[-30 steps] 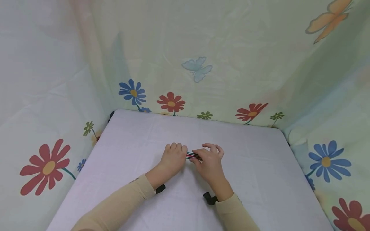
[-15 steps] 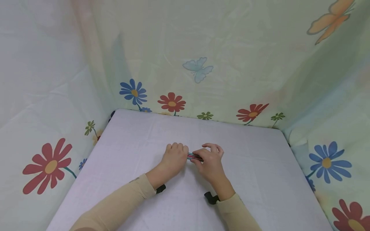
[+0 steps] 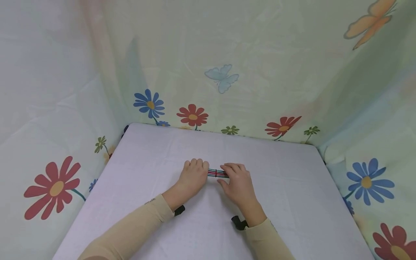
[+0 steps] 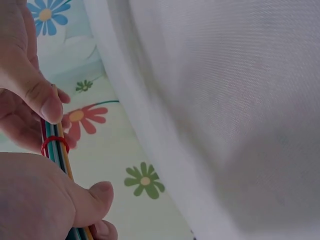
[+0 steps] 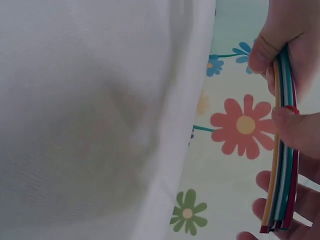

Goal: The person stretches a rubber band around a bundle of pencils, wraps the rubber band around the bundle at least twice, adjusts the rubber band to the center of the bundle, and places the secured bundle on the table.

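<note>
A bundle of slim pencils (image 3: 212, 173), in teal, dark red, yellow and dark colours, spans the gap between both hands above the table. Around its middle sits a red rubber band (image 4: 55, 142). My left hand (image 3: 193, 176) grips the bundle's left end in its fist, covering that end. My right hand (image 3: 238, 181) holds the other part between thumb and fingers. In the right wrist view the right thumb (image 5: 295, 129) lies on the pencils at the band, with fingers behind them; the flat pencil ends show below.
A white cloth covers the table (image 3: 286, 187). Floral curtains (image 3: 260, 72) enclose its back and sides. A black fitting (image 3: 239, 222) shows at the right wrist and another black fitting (image 3: 179, 210) at the left wrist.
My right hand has shifted slightly right and its raised fingers have come down together. More of the bundle and its red band now show between the hands. The left hand has moved slightly left.
</note>
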A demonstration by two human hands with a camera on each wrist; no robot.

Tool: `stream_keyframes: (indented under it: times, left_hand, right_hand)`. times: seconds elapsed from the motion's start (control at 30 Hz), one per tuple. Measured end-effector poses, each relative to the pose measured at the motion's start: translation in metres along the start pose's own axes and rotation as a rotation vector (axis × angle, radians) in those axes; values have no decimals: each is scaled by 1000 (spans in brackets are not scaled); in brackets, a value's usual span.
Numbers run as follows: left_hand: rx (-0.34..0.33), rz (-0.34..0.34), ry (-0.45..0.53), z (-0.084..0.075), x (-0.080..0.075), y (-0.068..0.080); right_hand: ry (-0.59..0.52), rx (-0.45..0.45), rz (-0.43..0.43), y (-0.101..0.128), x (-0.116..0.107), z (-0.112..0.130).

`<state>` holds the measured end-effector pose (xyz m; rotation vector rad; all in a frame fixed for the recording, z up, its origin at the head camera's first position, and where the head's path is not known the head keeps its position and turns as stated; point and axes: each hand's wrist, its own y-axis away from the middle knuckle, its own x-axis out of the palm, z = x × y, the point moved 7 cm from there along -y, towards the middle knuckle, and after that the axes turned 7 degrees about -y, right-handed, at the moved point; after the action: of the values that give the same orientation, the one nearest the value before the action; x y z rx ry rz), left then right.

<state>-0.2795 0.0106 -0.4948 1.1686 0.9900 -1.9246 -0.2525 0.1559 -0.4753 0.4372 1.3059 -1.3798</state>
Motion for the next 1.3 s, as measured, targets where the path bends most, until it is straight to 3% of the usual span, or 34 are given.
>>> stream_keyframes:
  times: [0.17, 0.5, 0.87, 1.13, 1.3]
  left_hand:
    - [17, -20, 13, -1, -2, 0]
    - [16, 74, 101, -4, 4, 4]
    - [-41, 78, 114, -2, 0, 4]
    - [-84, 64, 105, -4, 0, 1]
    - [-84, 41, 96, -1, -1, 2]
  right_hand:
    - [43, -5, 30, -2, 3, 3]
    - [93, -12, -7, -2, 3, 4]
    - [197, 76, 154, -2, 24, 1]
    - [153, 126, 112, 0, 29, 9]
    - [68, 146, 110, 0, 27, 5]
